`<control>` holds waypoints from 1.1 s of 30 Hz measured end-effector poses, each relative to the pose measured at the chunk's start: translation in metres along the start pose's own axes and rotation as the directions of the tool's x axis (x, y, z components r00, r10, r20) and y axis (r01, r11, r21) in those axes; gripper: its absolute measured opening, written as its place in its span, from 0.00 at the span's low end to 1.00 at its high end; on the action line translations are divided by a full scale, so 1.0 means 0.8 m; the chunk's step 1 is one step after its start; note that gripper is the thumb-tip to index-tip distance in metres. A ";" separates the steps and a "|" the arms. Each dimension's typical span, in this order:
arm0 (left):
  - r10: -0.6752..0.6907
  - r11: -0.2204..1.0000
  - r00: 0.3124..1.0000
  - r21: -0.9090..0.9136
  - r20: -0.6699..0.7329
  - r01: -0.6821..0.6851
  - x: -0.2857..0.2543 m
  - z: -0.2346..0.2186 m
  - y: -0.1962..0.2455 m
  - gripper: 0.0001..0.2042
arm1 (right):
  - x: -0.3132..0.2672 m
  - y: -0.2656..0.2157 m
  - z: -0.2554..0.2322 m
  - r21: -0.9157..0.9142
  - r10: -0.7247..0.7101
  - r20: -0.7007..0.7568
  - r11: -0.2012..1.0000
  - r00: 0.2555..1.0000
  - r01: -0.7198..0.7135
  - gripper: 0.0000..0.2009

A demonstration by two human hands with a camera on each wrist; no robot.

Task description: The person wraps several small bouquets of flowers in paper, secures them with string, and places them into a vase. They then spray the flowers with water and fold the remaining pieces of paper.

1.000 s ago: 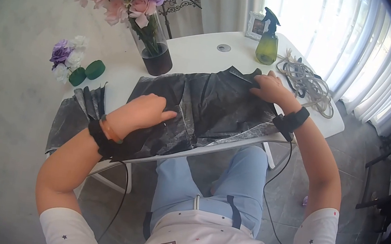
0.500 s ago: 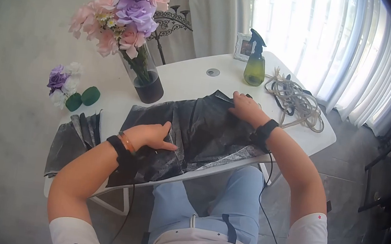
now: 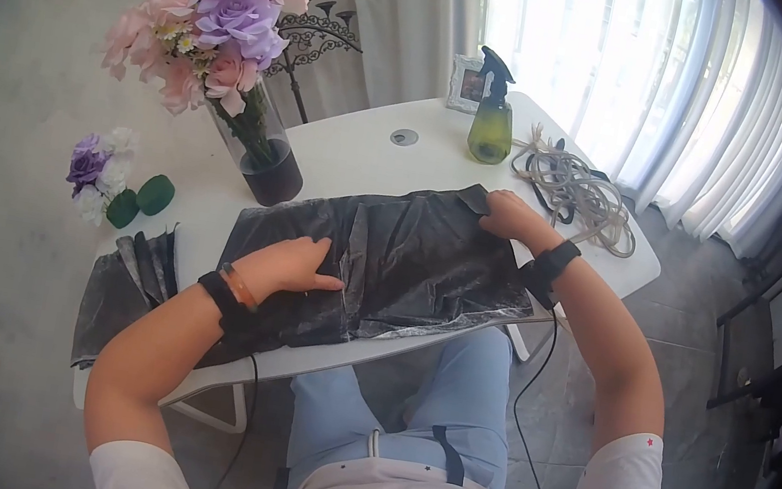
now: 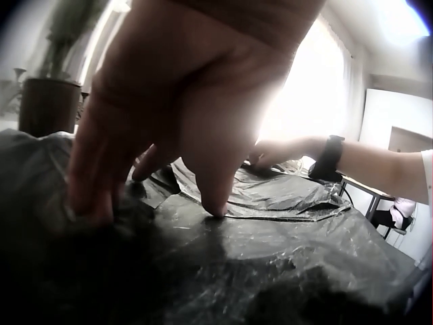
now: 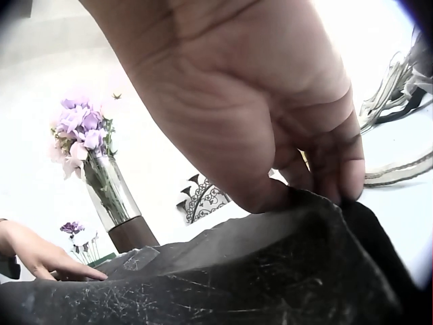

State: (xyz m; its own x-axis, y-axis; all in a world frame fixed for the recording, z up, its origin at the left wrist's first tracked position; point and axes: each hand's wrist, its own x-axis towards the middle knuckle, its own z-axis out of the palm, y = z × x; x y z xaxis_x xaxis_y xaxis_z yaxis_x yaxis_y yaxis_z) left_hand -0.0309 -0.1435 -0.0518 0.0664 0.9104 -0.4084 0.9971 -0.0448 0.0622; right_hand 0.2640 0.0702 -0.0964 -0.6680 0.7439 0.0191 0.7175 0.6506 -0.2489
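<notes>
A black, creased plastic sheet (image 3: 409, 257) lies folded across the front of the white table (image 3: 343, 158). My left hand (image 3: 282, 267) rests on its left half, fingers spread and fingertips pressing down; the left wrist view shows the thumb and fingers of this hand (image 4: 176, 115) touching the sheet (image 4: 270, 250). At the sheet's far right corner my right hand (image 3: 516, 218) pinches the edge. In the right wrist view, the sheet's edge (image 5: 318, 203) sits between the thumb and curled fingers of the right hand (image 5: 257, 101).
A vase (image 3: 270, 171) of pink and purple flowers stands behind the sheet. Smaller flowers (image 3: 99, 170) and a pleated black piece (image 3: 128, 281) lie at the left. Towards the back right are a green spray bottle (image 3: 490, 133), a picture frame (image 3: 467, 84) and coiled cords (image 3: 580, 197).
The sheet's far right corner, earlier raised and crumpled, now lies flatter and straighter, with my right hand farther out at it. My left hand stays on the left half. The head view has shifted.
</notes>
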 end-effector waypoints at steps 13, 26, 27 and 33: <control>0.230 0.960 0.971 0.181 -0.069 -0.215 0.007 0.004 0.045 0.36 | 0.005 -0.025 0.007 -0.058 -0.011 -0.101 0.998 0.995 0.005 0.16; 0.146 0.954 0.968 0.289 -0.205 -0.083 0.012 0.002 0.054 0.33 | 0.030 0.017 0.009 0.172 0.140 -0.123 0.978 0.982 -0.118 0.12; 0.183 0.909 0.919 0.417 -0.348 -0.023 0.013 0.002 0.060 0.34 | 0.028 0.013 0.005 0.138 0.148 -0.098 0.981 0.984 -0.134 0.11; 0.479 0.877 0.800 0.168 -0.361 -0.449 0.037 -0.003 0.132 0.38 | 0.030 0.012 0.017 -0.079 0.044 -0.150 0.995 0.988 -0.057 0.07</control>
State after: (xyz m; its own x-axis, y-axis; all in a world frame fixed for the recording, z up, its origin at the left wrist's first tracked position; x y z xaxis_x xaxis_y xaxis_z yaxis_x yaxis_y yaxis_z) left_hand 0.0759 -0.1201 -0.0552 0.5168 0.8555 0.0322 0.8514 -0.5176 0.0849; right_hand 0.2526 0.0923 -0.1117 -0.5982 0.7866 0.1531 0.7677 0.6173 -0.1718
